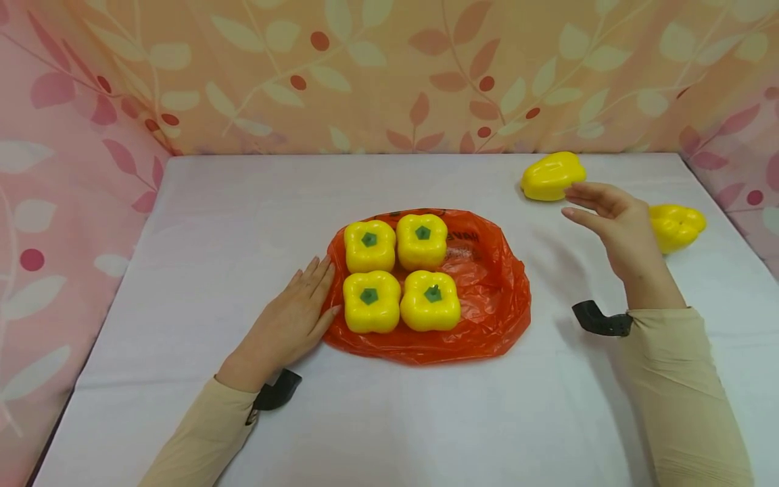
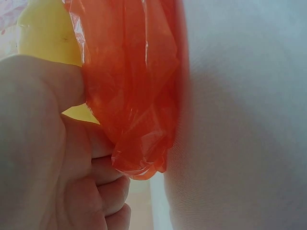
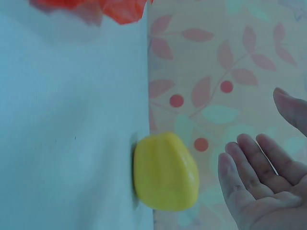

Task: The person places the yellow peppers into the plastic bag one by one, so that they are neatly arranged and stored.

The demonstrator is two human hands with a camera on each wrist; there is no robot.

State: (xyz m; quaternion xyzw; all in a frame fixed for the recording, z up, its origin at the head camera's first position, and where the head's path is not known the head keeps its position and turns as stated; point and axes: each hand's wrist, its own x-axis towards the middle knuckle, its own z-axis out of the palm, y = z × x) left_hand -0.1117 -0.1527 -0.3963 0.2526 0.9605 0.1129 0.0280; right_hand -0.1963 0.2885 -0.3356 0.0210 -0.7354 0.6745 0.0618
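Note:
A red plastic bag point(image 1: 487, 297) with black print lies spread on the table, its rim rolled outward. Several yellow bell peppers point(image 1: 372, 302) with green stem ends stand upright in its left half, in two rows. Against the bag's left rim rests my left hand point(image 1: 292, 314), fingers extended; in the left wrist view the thumb and fingers touch the red plastic point(image 2: 134, 86). My right hand point(image 1: 623, 233) is raised over the table's right side, fingers loosely bent and holding nothing. Just beyond its fingertips one yellow pepper point(image 1: 550, 177) lies on its side. Another pepper point(image 1: 677, 226) lies behind the wrist, partly hidden.
A white cloth covers the table point(image 1: 243, 196). Floral curtains point(image 1: 377, 74) hang along its back edge and at both sides. Black camera mounts point(image 1: 602, 321) sit on both wrists.

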